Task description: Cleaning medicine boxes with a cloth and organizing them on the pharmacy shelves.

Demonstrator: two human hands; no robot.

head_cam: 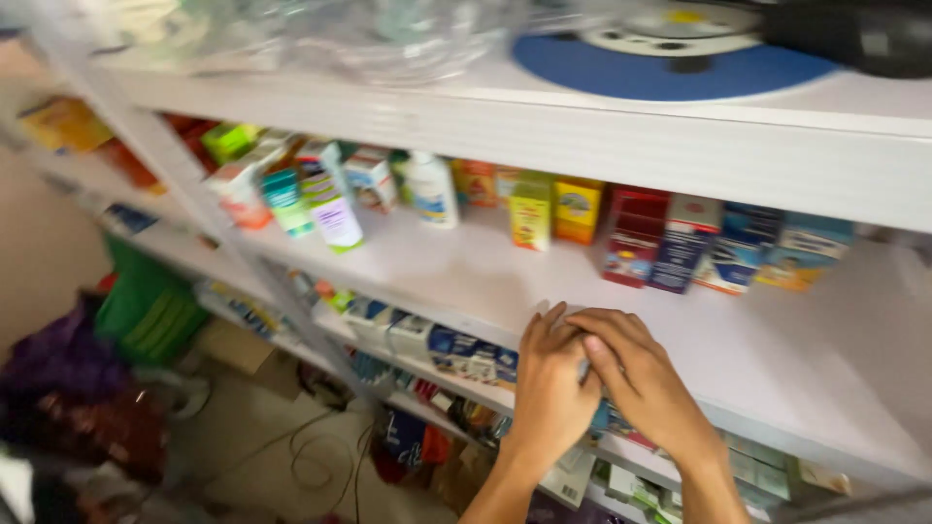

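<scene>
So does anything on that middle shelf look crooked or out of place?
Yes. At the left end of the white shelf, several boxes lean askew, unlike the upright row of boxes at the right. Nothing looks spilled.

Single view, head-worn camera. It looks down and forward along a white shelving unit (680,155), tilted so the boards run diagonally from upper left to lower right. Close range: both bare hands meet at the front edge of the middle white shelf board (466,262), low in frame. Floor shows lower left. Picture motion-blurred.
</scene>
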